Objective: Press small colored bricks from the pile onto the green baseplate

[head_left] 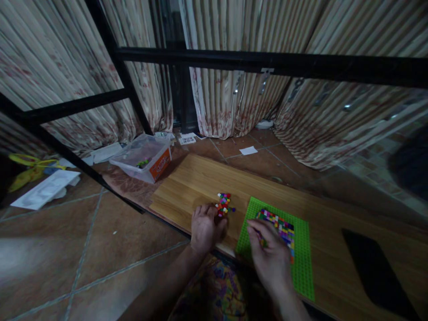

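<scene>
A heap of small coloured toy bricks (223, 206) lies loose on the wooden board. My left hand (204, 228) rests at the heap's left side, fingers loosely bent and thumb apart from them. To the right is a green studded baseplate (302, 267), partly covered by a multicoloured block of bricks (284, 229) in rows. Over the plate's left part, my right hand (269, 252) is closed in a pinch, thumb against index finger. Whatever is between those fingertips is too small to make out. This hand hides part of the brick rows.
The wooden board (187, 178) carries a dark flat object (374, 267) at right. Beyond its left end stands a clear plastic box (142, 156) with some green pieces inside. A black metal frame (207, 57) crosses ahead, before striped curtains. White packaging (47, 189) lies on the tiled floor.
</scene>
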`<state>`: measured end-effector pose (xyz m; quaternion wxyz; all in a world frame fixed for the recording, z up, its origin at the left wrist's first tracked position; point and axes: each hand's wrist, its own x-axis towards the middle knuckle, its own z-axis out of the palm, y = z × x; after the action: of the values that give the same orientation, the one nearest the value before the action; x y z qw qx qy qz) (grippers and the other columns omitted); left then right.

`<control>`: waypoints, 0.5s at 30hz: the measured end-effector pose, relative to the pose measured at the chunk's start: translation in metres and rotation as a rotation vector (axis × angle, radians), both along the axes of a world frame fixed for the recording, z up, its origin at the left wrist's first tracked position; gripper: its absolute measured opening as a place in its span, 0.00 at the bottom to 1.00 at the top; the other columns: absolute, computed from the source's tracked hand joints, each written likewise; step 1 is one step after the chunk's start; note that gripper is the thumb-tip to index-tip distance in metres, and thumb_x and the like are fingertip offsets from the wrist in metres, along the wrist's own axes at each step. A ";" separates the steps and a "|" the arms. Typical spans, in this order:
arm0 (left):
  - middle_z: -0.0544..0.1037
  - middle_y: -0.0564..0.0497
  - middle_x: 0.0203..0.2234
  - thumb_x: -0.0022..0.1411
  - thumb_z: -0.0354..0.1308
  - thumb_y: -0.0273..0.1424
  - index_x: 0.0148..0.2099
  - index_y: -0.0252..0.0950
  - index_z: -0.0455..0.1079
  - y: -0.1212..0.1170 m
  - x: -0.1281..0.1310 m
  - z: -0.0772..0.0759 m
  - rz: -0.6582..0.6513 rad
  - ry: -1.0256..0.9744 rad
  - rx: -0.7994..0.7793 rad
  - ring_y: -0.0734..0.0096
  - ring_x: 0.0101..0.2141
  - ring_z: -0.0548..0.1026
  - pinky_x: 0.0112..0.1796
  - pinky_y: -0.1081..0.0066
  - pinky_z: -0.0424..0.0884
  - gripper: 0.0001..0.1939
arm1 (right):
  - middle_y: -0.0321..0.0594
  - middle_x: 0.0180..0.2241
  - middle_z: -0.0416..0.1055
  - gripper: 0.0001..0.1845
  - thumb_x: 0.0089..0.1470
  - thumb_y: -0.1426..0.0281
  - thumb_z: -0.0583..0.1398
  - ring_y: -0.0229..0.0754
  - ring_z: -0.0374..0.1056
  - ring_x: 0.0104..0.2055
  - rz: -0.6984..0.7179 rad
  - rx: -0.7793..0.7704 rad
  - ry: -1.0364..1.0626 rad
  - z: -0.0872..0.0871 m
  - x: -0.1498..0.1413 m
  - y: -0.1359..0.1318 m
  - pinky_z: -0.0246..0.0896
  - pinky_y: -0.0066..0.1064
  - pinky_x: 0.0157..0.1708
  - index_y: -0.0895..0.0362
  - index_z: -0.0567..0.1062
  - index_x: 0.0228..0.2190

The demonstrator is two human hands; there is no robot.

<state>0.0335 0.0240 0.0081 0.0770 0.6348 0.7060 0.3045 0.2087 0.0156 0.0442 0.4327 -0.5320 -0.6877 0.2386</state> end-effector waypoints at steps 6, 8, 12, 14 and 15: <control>0.75 0.45 0.38 0.58 0.57 0.30 0.37 0.38 0.72 0.007 0.004 -0.003 0.043 0.047 0.017 0.59 0.40 0.70 0.42 0.60 0.65 0.05 | 0.41 0.37 0.74 0.11 0.59 0.67 0.53 0.43 0.71 0.39 0.108 -0.042 -0.032 -0.015 -0.034 0.008 0.67 0.35 0.40 0.52 0.76 0.37; 0.75 0.46 0.38 0.58 0.57 0.29 0.37 0.37 0.72 0.007 0.002 -0.005 0.027 0.018 0.036 0.60 0.40 0.70 0.42 0.60 0.65 0.04 | 0.41 0.36 0.74 0.12 0.58 0.67 0.53 0.43 0.71 0.39 0.106 -0.054 -0.028 -0.016 -0.036 0.012 0.67 0.35 0.39 0.52 0.76 0.37; 0.75 0.46 0.40 0.60 0.55 0.29 0.41 0.37 0.71 0.003 -0.004 -0.006 -0.073 -0.107 0.119 0.62 0.42 0.70 0.45 0.61 0.66 0.06 | 0.42 0.38 0.75 0.12 0.58 0.66 0.54 0.43 0.71 0.39 0.088 -0.094 0.034 -0.014 -0.037 0.013 0.68 0.35 0.40 0.52 0.76 0.37; 0.75 0.46 0.42 0.61 0.55 0.30 0.43 0.37 0.71 0.001 -0.006 -0.005 -0.110 -0.170 0.175 0.62 0.43 0.71 0.47 0.61 0.66 0.08 | 0.42 0.38 0.75 0.12 0.57 0.64 0.55 0.43 0.72 0.39 0.067 -0.150 0.086 -0.013 -0.039 0.013 0.68 0.35 0.39 0.53 0.76 0.38; 0.74 0.46 0.42 0.62 0.55 0.31 0.43 0.38 0.71 0.000 -0.006 -0.004 -0.122 -0.198 0.197 0.63 0.44 0.71 0.47 0.61 0.67 0.08 | 0.42 0.38 0.75 0.13 0.57 0.63 0.55 0.43 0.72 0.39 0.059 -0.186 0.121 -0.013 -0.041 0.013 0.68 0.34 0.38 0.53 0.76 0.39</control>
<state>0.0275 0.0239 0.0039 0.1019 0.6480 0.6216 0.4282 0.1681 0.0282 0.0313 0.4148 -0.5340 -0.6506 0.3457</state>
